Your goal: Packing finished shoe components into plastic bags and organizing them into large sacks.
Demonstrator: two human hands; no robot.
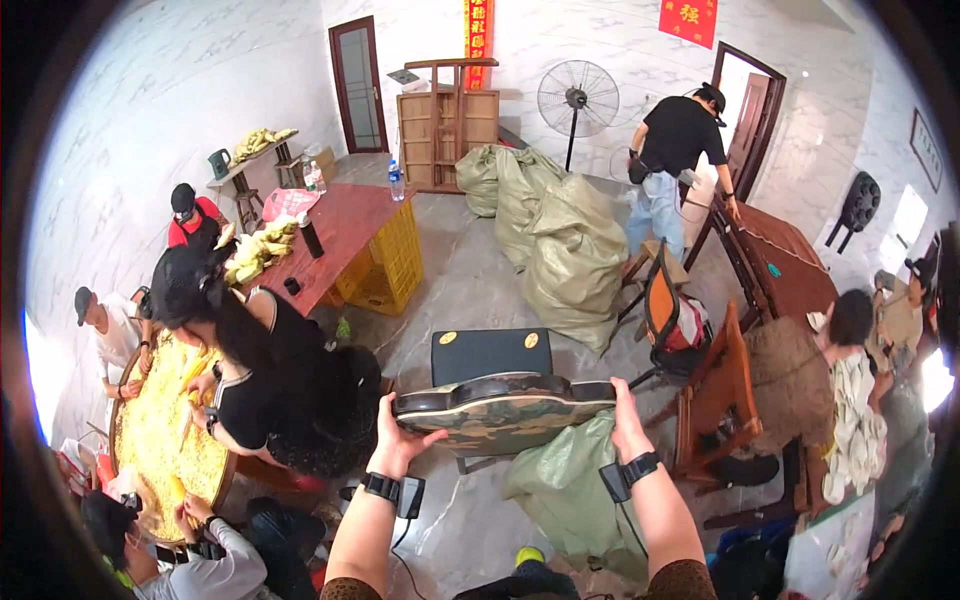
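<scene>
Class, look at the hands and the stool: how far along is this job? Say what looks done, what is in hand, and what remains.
Done: the camouflage-cushioned stool is lifted off the grey tiled floor.
In hand: the left hand and right hand grip its two ends, holding it above the dark square stool.
Left: it has not been set down anywhere; a green woven sack lies just below it.

Three bulging olive-green woven sacks (545,225) stand by one black pedestal fan (577,100); one clear plastic water bottle (396,182) sits on one long red-brown wooden table (345,235); two red wall banners (688,20) hang.
</scene>
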